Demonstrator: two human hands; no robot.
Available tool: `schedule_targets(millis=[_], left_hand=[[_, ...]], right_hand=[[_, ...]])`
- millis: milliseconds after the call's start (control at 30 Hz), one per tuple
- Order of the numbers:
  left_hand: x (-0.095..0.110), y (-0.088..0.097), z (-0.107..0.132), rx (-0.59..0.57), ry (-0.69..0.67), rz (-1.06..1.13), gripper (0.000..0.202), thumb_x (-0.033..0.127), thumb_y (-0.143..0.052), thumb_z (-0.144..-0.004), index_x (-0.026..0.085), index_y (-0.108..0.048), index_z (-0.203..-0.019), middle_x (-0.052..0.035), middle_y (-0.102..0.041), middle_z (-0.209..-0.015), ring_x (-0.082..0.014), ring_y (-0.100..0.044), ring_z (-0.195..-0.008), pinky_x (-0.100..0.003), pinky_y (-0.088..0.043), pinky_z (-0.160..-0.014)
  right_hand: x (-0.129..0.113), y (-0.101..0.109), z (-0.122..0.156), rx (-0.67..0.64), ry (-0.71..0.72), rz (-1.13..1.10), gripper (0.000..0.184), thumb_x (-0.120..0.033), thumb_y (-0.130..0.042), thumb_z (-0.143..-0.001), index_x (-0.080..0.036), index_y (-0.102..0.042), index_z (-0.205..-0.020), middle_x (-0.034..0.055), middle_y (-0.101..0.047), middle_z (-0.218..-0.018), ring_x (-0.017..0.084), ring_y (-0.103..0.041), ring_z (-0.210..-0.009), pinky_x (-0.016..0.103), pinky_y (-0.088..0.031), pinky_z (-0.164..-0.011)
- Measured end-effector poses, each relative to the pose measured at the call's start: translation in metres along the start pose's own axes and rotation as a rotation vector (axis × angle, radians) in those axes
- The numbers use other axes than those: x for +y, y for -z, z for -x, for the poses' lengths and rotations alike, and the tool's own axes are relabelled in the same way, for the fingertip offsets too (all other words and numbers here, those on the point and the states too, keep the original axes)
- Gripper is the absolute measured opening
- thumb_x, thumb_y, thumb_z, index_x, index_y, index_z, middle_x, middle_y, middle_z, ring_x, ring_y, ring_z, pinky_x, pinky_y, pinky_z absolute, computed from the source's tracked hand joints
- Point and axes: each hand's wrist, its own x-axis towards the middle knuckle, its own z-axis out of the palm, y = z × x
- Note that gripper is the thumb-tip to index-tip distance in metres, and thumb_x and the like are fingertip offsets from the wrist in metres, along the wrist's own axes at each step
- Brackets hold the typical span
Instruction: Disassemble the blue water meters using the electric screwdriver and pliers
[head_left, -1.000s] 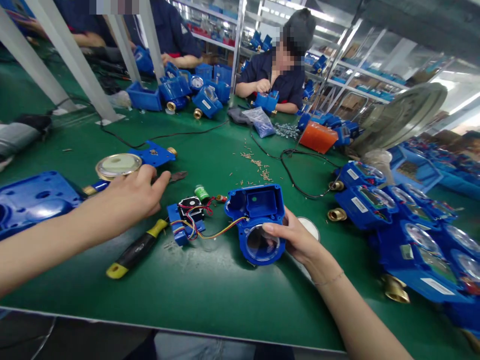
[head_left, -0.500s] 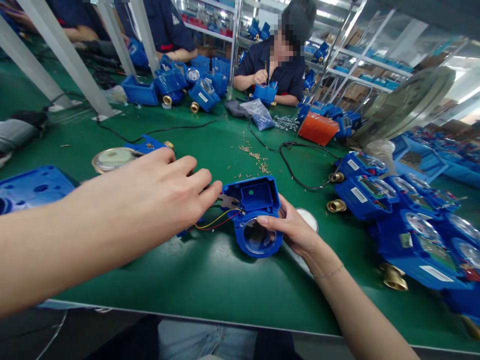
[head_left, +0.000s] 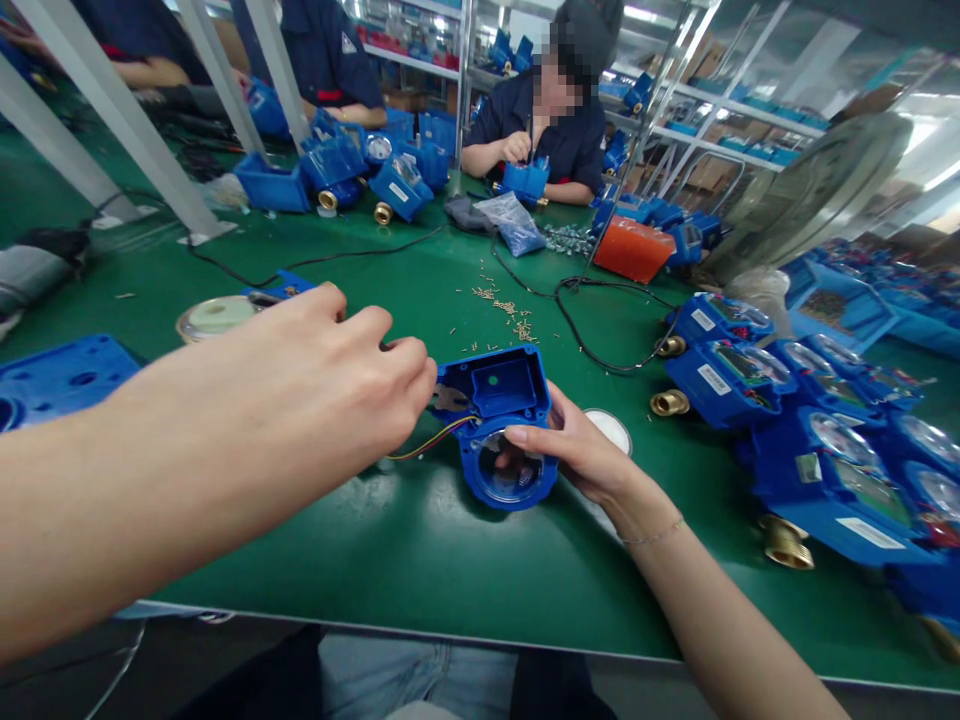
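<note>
My right hand [head_left: 571, 450] grips a blue plastic water meter housing [head_left: 495, 395] by its round glass-faced end, with the fingers around the rim. My left hand [head_left: 352, 355] reaches in from the left, its fingertips pinching a small dark metal plate [head_left: 450, 398] at the housing's open box. Yellow and red wires [head_left: 435, 440] run from under my left hand into the housing. My left hand and forearm hide the circuit board and the screwdriver. A glass-covered meter dial [head_left: 214, 317] lies just beyond my left hand.
Finished blue meters [head_left: 810, 430] and brass fittings [head_left: 669, 402] crowd the green table's right side. Loose brass pins [head_left: 502, 310] and black cable lie ahead. A co-worker [head_left: 540, 130] works on a blue unit beyond, near an orange box [head_left: 634, 250] and a fan [head_left: 810, 190].
My left hand has moved right, from the dial to the housing, and the metal plate has gone from the table to its fingertips. My right hand keeps hold of the housing.
</note>
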Motion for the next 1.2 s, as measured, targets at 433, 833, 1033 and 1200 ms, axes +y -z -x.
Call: schedule_targets(millis=[433,833,1033,1200], left_hand=[[0.005,0.01,-0.015,-0.208,-0.186,-0.286,0.032,0.007,-0.059,-0.076,0.021,-0.074,-0.1,-0.0075,-0.071,-0.085,-0.0294,-0.064,-0.074,-0.04,-0.043,-0.059],[0.024,0.027,-0.032,-0.353,-0.208,-0.269,0.025,0.006,-0.057,-0.079,0.021,-0.074,-0.089,-0.0093,-0.073,-0.091,-0.0286,-0.066,-0.074,-0.038,-0.041,-0.056],[0.015,0.023,-0.03,-0.28,-0.322,-0.241,0.02,0.008,-0.064,-0.074,0.024,-0.072,-0.08,-0.0037,-0.07,-0.076,-0.0243,-0.062,-0.064,-0.035,-0.032,-0.05],[0.011,0.022,-0.025,-0.179,-0.413,-0.296,0.018,0.008,-0.063,-0.074,0.023,-0.071,-0.08,-0.0043,-0.068,-0.073,-0.0218,-0.06,-0.06,-0.034,-0.029,-0.047]], right_hand=[[0.002,-0.001,-0.001,-0.024,0.005,-0.022,0.064,-0.036,-0.088,-0.07,-0.021,-0.047,-0.117,0.0057,-0.076,-0.092,0.019,-0.075,-0.07,0.023,-0.059,-0.054],[-0.001,-0.001,0.0,-0.074,-0.005,-0.01,0.069,-0.037,-0.088,-0.07,-0.023,-0.042,-0.12,0.0023,-0.072,-0.089,0.014,-0.069,-0.054,0.024,-0.057,-0.048],[-0.003,0.003,0.001,-0.129,-0.004,0.012,0.068,-0.035,-0.088,-0.069,-0.022,-0.045,-0.12,0.0003,-0.067,-0.093,0.011,-0.064,-0.057,0.022,-0.057,-0.045],[-0.004,0.006,-0.004,-0.203,-0.016,0.043,0.07,-0.037,-0.089,-0.068,-0.021,-0.046,-0.12,0.001,-0.065,-0.095,0.011,-0.062,-0.064,0.02,-0.056,-0.046]])
